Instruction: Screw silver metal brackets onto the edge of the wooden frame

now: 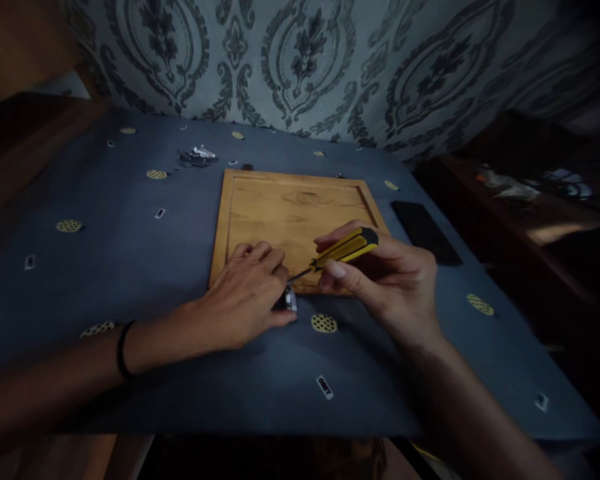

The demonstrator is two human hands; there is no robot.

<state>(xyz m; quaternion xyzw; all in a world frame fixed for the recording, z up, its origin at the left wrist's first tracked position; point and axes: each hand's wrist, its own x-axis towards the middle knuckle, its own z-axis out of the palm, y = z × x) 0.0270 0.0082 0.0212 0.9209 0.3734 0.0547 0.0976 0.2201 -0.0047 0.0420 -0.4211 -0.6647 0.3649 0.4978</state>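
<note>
A wooden panel [280, 210] with a raised frame lies flat on the table. At its near edge my left hand [250, 293] is closed over a small dark and silver part [291, 300], mostly hidden under the fingers, so I cannot tell its kind. My right hand [390, 280] grips a yellow and black screwdriver [345, 245] by its handle. The screwdriver slants down to the left, and its tip meets the silver part beside my left fingertips. Whether the tip sits in a screw is too small to see.
A blue patterned cloth [180, 373] covers the table. Toward the back left lies a small heap of metal pieces [197, 157], and a little dark object [248, 167] sits behind the panel. A flat black slab [425, 232] rests on the right. Patterned wallpaper [305, 60] rises behind.
</note>
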